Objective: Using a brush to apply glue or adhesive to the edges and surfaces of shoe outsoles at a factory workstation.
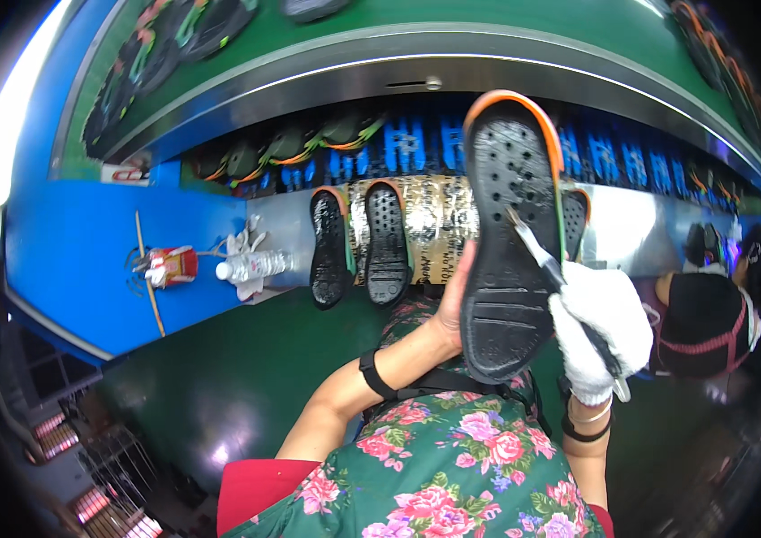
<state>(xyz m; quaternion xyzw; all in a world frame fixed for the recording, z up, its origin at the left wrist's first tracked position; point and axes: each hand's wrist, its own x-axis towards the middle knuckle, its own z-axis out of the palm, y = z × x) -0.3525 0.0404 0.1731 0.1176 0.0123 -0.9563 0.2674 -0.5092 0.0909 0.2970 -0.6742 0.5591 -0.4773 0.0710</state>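
A black shoe sole [508,260] with an orange and green rim stands upright before me, its holed part at the top. My left hand [458,300], bare, grips its left edge; most of the fingers are hidden behind it. A white knitted glove covers my right hand [603,323], which is closed around a slim brush [539,247]. The brush tip lies over the holed area and appears to touch it. Just left of my left hand, two more soles, one [328,251] beside another [387,242], rest on the ledge, both glossy black. Another sole [574,220] is partly hidden behind the held one.
A clear plastic bottle [255,265] lies by crumpled white gloves [244,240]. Left of them, a red container [174,266] and a thin stick [149,287] are on the blue surface [85,269]. A metal-edged shelf [309,81] crosses ahead, with shoes above and below. Another person [703,318] is at right.
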